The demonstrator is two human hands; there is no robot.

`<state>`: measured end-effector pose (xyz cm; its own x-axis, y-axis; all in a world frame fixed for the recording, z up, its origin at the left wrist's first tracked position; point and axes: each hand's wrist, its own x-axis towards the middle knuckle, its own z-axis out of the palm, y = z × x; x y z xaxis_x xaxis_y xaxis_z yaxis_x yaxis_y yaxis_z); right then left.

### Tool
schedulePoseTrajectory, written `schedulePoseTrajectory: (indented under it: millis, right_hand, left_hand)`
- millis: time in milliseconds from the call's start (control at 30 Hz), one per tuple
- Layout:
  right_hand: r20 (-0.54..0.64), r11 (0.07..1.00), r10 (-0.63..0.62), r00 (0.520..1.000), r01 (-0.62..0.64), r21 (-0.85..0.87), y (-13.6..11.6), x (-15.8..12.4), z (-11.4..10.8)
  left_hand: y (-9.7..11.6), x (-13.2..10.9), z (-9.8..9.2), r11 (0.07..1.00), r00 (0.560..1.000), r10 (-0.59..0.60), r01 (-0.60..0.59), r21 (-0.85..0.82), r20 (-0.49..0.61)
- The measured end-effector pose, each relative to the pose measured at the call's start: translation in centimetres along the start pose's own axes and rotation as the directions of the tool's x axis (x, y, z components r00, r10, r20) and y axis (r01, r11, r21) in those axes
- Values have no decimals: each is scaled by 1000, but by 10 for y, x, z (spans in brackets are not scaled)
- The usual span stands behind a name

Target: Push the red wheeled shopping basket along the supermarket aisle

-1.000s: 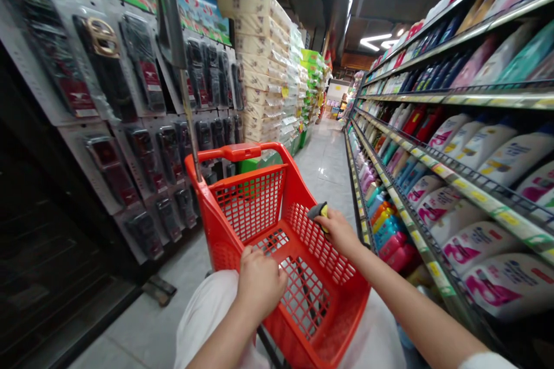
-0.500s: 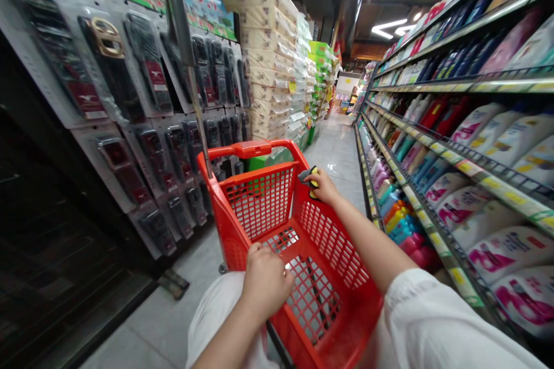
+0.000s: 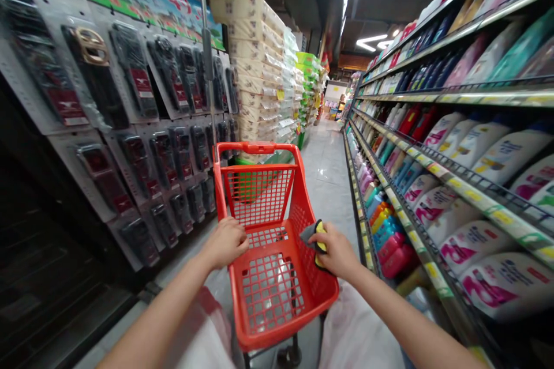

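A red plastic shopping cart with a grid basket stands between my knees, its handle bar on the far side. My left hand is closed over the basket's left rim. At the right wall, my right hand grips a grey and yellow cloth with a dark edge; the cloth lies against the rim. A thin metal pole with a grey sleeve rises from the cart's far left corner. Through the basket's grid I see the floor.
Packaged belts hang on a display at the left. Behind the cart, wrapped cartons are stacked high. Shelves of bottles line the right side. A grey tiled aisle runs away between them.
The cart has turned straighter toward me. My right hand has moved nearer along the right rim with the cloth, and my left hand has shifted left and farther up the left rim.
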<state>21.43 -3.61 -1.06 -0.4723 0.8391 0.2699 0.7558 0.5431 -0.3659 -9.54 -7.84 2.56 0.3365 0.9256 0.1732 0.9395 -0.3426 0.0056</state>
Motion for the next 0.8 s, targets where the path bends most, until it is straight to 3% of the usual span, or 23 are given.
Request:
schedulePoseTrajectory:
  millis: [100, 167, 233, 367, 467, 533, 667, 733, 800]
  right_hand:
    - [114, 996, -79, 990, 84, -41, -14, 1, -7]
    - [152, 991, -122, 981, 128, -33, -16, 20, -11]
    - [110, 993, -115, 987, 118, -19, -14, 46, -10]
    - [-51, 998, -39, 998, 41, 38, -12, 80, 7]
    - [-73, 991, -67, 995, 75, 111, -16, 68, 19]
    - [-55, 974, -131, 990, 139, 176, -21, 50, 22]
    - [-24, 973, -173, 985, 174, 153, -28, 28, 21]
    - [-7, 987, -146, 989, 146, 61, -28, 34, 19]
    - [6, 992, -120, 993, 120, -28, -26, 51, 16]
  left_hand:
    - [-8, -2, -7, 996, 999, -41, 38, 82, 32]
    - [2, -5, -10, 986, 992, -99, 87, 140, 82]
    - [26, -8, -12, 984, 981, -139, 122, 131, 135]
    - [95, -9, -11, 976, 959, -205, 215, -30, 195]
    - [141, -1, -5, 937, 929, -267, 312, -155, 255]
    - [159, 4, 4, 914, 910, -314, 367, -174, 272]
    - [162, 7, 26, 864, 864, -408, 470, -180, 295]
    - [155, 4, 36, 857, 865, -419, 477, -194, 277]
    - [147, -1, 43, 881, 902, -354, 410, -236, 246]
